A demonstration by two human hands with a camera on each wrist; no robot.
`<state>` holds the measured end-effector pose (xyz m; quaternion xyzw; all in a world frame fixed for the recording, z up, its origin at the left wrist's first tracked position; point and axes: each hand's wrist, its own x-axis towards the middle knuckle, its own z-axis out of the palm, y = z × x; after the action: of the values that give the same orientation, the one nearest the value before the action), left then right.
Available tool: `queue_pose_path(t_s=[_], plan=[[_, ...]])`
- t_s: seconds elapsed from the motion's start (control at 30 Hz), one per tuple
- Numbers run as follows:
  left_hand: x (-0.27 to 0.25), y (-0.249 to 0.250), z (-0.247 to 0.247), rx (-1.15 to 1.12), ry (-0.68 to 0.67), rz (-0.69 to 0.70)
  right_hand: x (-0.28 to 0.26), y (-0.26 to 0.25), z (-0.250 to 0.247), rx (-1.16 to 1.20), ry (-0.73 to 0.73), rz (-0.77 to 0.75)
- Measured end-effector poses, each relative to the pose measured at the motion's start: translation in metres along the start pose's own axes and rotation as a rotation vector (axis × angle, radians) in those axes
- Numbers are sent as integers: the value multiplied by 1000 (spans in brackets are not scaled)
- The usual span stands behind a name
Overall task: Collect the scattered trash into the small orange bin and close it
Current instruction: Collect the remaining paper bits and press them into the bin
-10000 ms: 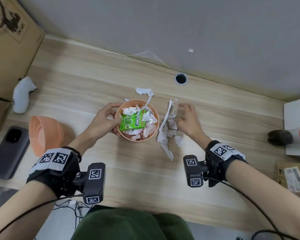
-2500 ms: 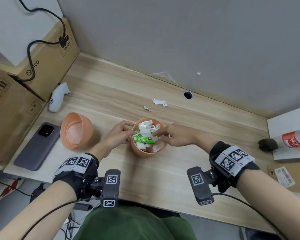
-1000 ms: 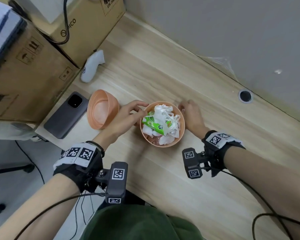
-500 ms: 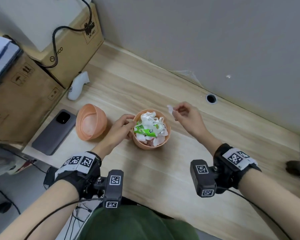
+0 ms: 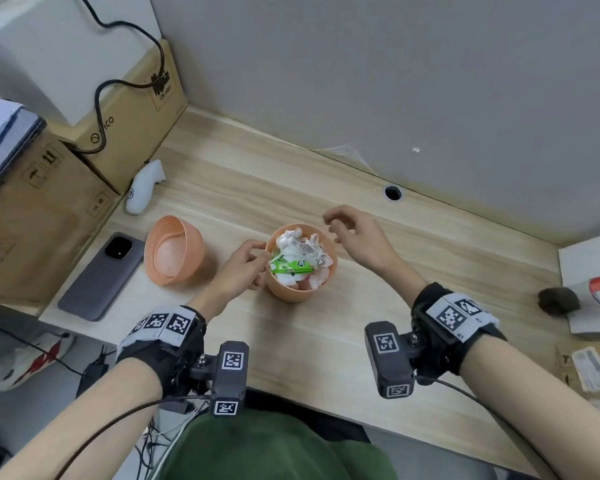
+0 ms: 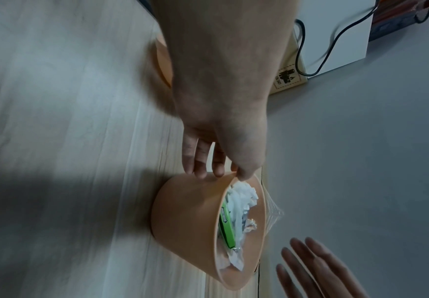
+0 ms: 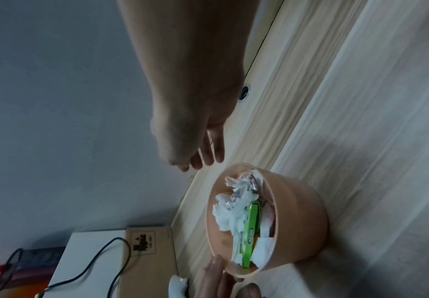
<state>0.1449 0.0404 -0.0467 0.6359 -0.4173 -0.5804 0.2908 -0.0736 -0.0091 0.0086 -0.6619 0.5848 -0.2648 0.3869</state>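
The small orange bin (image 5: 301, 268) stands upright near the middle of the wooden desk (image 5: 326, 341), between its front edge and the back edge along the grey wall. It is heaped to the rim with crumpled white paper (image 5: 297, 245), and a flat green packet (image 5: 291, 268) lies across the near part of the pile with a bit of silvery foil (image 5: 321, 260) beside it.

The left hand (image 5: 238, 268) holds the bin at its left rim: in the left wrist view the fingertips (image 6: 200, 171) curl against the outer wall while the thumb hooks over the lip. The right hand (image 5: 355, 237) hangs in the air just beyond the bin's far right side, touching nothing, its fingers loosely bent and spread apart (the right wrist view shows them clear of the rim and holding nothing).

The bin's lid (image 5: 174, 249), a matching orange dome, lies tipped with its hollow showing to the left of the bin, well clear of it. Next to the lid, at the desk's left front corner, lies a dark phone (image 5: 101, 275) face down. A white controller (image 5: 142, 190) rests by the cardboard boxes (image 5: 42, 209) at the left edge. A cable hole (image 5: 392, 192) sits near the back edge.
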Motion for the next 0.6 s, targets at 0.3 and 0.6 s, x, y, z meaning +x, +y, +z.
queue_pose_path(t_s=[0.3,0.6], plan=[[2,13,13,121,-163,45,-44,31,3,-55,-140,403],[11,10,-5,236,358,193,-55,41,3,-2,-171,527]])
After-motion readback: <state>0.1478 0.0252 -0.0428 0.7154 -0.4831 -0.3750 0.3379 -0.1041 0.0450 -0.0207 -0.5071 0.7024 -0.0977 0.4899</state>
